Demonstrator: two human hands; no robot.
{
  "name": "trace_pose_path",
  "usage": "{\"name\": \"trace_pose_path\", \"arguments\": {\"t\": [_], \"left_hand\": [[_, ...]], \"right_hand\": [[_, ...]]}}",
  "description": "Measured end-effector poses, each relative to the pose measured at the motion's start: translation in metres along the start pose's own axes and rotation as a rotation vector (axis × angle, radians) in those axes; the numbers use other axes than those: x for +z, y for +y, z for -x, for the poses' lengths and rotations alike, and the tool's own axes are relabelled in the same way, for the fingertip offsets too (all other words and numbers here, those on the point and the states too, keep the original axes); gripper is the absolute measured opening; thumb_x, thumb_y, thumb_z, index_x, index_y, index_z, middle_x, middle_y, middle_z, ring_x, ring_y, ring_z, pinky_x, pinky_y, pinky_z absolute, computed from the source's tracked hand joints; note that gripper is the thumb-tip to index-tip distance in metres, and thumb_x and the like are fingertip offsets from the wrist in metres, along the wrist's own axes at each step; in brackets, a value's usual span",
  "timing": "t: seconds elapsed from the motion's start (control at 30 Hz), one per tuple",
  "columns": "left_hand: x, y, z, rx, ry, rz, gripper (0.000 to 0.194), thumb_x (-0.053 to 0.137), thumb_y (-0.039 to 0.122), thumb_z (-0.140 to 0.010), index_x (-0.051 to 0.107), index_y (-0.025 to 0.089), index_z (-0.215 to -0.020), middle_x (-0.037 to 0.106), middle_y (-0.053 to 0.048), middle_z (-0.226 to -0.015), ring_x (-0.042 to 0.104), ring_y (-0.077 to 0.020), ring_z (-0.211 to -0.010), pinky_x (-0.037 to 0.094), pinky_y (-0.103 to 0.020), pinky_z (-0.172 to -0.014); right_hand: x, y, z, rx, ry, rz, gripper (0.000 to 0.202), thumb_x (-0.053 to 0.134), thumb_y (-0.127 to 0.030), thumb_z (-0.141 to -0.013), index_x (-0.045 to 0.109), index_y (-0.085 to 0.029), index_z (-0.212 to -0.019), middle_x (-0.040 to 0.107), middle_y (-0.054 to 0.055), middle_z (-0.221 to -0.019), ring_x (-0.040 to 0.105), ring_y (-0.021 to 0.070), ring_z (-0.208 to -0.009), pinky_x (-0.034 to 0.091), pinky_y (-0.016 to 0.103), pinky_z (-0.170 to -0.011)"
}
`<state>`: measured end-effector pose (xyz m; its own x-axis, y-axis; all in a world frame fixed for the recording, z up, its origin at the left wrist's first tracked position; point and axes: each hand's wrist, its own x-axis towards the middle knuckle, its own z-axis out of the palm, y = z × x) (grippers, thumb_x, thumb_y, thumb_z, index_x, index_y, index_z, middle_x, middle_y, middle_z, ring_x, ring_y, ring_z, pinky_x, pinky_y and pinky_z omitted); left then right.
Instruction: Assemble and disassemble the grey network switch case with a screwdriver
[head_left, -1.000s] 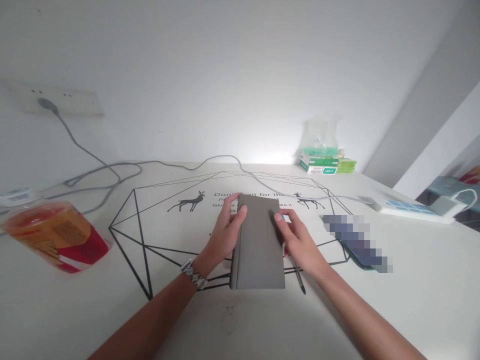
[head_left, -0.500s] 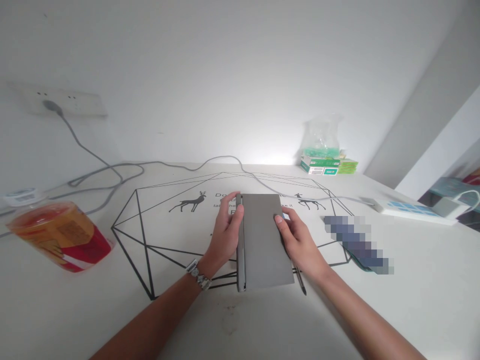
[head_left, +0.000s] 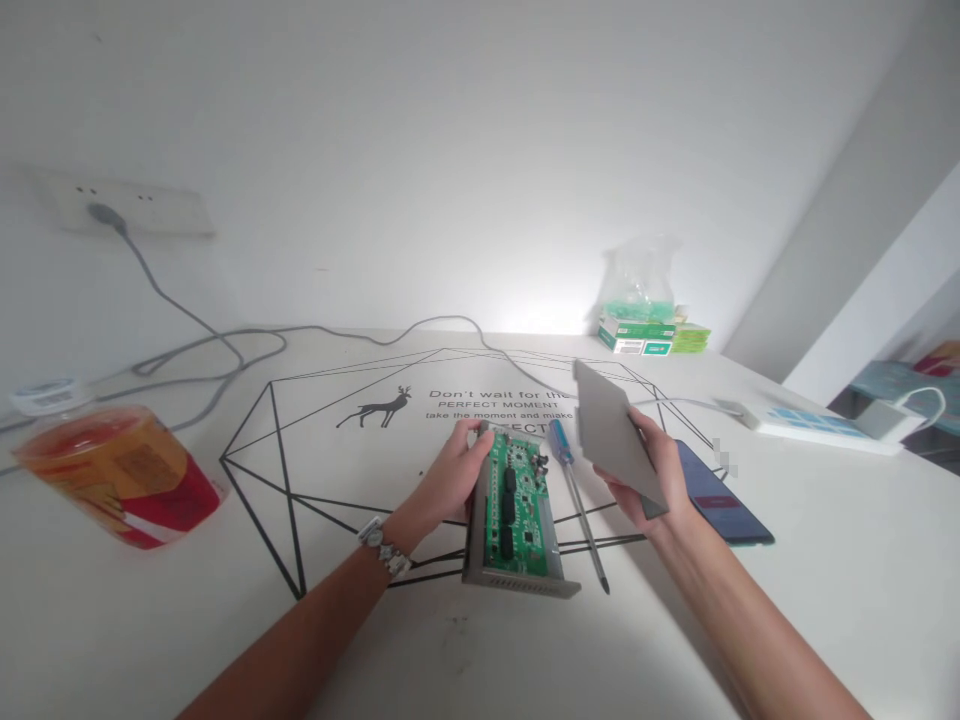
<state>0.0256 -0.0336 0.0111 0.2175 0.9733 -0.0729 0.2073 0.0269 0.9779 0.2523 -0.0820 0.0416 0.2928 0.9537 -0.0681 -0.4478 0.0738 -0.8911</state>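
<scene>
On the white tabletop, a screwdriver is laid between the two held parts, and a smartphone is partly hidden behind the right hand. A red-and-orange cup is seen at the left, a power strip at the right. "Don't wait for the", "PERFECT MOMENT" and "take the moment and" can be read on the tabletop; a lower line is partly covered. An open metal housing with exposed green circuit board is held at front centre by the left hand, closed on its far left edge; its long axis is directed away from the viewer, slotted end nearest. A tilted grey cover plate, well clear of it, is gripped along the right edge by the partly closed right hand.
</scene>
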Motion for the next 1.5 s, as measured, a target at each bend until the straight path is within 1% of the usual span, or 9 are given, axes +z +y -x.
{"name": "trace_pose_path", "arguments": {"t": [0.13, 0.27, 0.37, 0.5, 0.67, 0.97, 1.23, 1.37, 1.5], "left_hand": [[0.007, -0.012, -0.001, 0.012, -0.054, -0.132, 0.045, 0.048, 0.057, -0.095, 0.047, 0.022, -0.122, 0.059, 0.003, -0.070, 0.059, -0.0181, -0.060, 0.044, -0.027, -0.058], [0.005, -0.012, -0.001, 0.024, -0.085, -0.287, 0.044, 0.040, 0.055, -0.099, 0.043, 0.022, -0.127, 0.051, 0.006, -0.065, 0.053, -0.0177, -0.055, 0.038, -0.027, -0.054], [0.003, -0.004, 0.004, 0.022, -0.098, -0.417, 0.043, 0.039, 0.050, -0.099, 0.042, 0.020, -0.130, 0.052, 0.005, -0.063, 0.055, -0.0201, -0.055, 0.038, -0.028, -0.055], [0.002, 0.008, 0.013, 0.045, -0.126, -0.594, 0.047, 0.045, 0.038, -0.096, 0.038, 0.016, -0.137, 0.066, -0.004, -0.075, 0.064, -0.0250, -0.064, 0.039, -0.031, -0.058], [0.000, 0.013, 0.017, 0.067, -0.112, -0.914, 0.056, 0.043, 0.028, -0.095, 0.030, 0.010, -0.146, 0.073, -0.013, -0.088, 0.070, -0.0312, -0.077, 0.036, -0.032, -0.059], [-0.004, 0.006, 0.013, 0.157, -0.128, -1.059, 0.039, 0.047, 0.027, -0.091, 0.048, 0.014, -0.127, 0.075, -0.013, -0.091, 0.072, -0.0311, -0.080, 0.036, -0.033, -0.057], [-0.005, 0.009, 0.016, 0.155, -0.125, -0.960, 0.041, 0.047, 0.026, -0.090, 0.048, 0.014, -0.129, 0.073, -0.014, -0.091, 0.071, -0.0319, -0.078, 0.038, -0.031, -0.057], [-0.006, 0.011, 0.019, 0.123, -0.120, -0.817, 0.038, 0.051, 0.026, -0.088, 0.049, 0.017, -0.125, 0.069, -0.007, -0.077, 0.063, -0.0226, -0.053, 0.037, -0.028, -0.051], [-0.007, 0.009, 0.018, 0.080, -0.158, -0.748, 0.046, 0.051, 0.029, -0.088, 0.044, 0.015, -0.132, 0.065, -0.003, -0.070, 0.054, -0.0184, -0.039, 0.035, -0.027, -0.044]], "right_hand": [[-0.002, 0.000, 0.001, 0.013, 0.069, 0.154, 0.022, 0.058, -0.044, -0.083, 0.062, -0.022, -0.082, 0.061, 0.002, -0.055, 0.061, 0.0237, -0.051, 0.045, 0.033, -0.044], [0.004, -0.005, 0.004, -0.250, 0.060, 0.184, 0.019, 0.057, -0.032, -0.076, 0.060, -0.024, -0.094, 0.065, -0.001, -0.069, 0.063, 0.0210, -0.061, 0.048, 0.031, -0.054], [0.017, -0.015, 0.003, -0.396, -0.158, 0.390, 0.045, 0.057, -0.023, -0.073, 0.059, -0.025, -0.118, 0.065, -0.002, -0.074, 0.060, 0.0186, -0.066, 0.047, 0.030, -0.063], [0.044, -0.026, -0.014, -0.566, -0.487, 0.967, 0.051, 0.057, -0.020, -0.082, 0.059, -0.022, -0.133, 0.065, 0.002, -0.082, 0.055, 0.0186, -0.071, 0.043, 0.033, -0.068], [0.081, -0.015, -0.048, -0.666, -0.626, 1.412, 0.043, 0.056, -0.010, -0.081, 0.070, -0.022, -0.121, 0.065, 0.002, -0.077, 0.052, 0.0172, -0.067, 0.035, 0.030, -0.063], [0.089, 0.039, -0.075, -0.544, -0.793, 1.430, 0.031, 0.058, -0.006, -0.078, 0.077, -0.023, -0.096, 0.070, 0.001, -0.082, 0.060, 0.0172, -0.075, 0.038, 0.026, -0.067], [0.071, 0.038, -0.069, -0.454, -0.747, 1.383, 0.021, 0.059, -0.012, -0.086, 0.073, -0.017, -0.101, 0.072, 0.005, -0.088, 0.063, 0.0172, -0.078, 0.044, 0.027, -0.074], [0.059, 0.023, -0.056, -0.495, -0.466, 1.478, 0.009, 0.061, -0.020, -0.087, 0.069, -0.018, -0.091, 0.071, 0.007, -0.091, 0.063, 0.0199, -0.082, 0.043, 0.029, -0.072], [0.039, 0.013, -0.044, -0.282, -0.188, 1.646, 0.015, 0.061, -0.030, -0.087, 0.062, -0.021, -0.075, 0.068, 0.008, -0.077, 0.064, 0.0235, -0.076, 0.040, 0.031, -0.062]]}}
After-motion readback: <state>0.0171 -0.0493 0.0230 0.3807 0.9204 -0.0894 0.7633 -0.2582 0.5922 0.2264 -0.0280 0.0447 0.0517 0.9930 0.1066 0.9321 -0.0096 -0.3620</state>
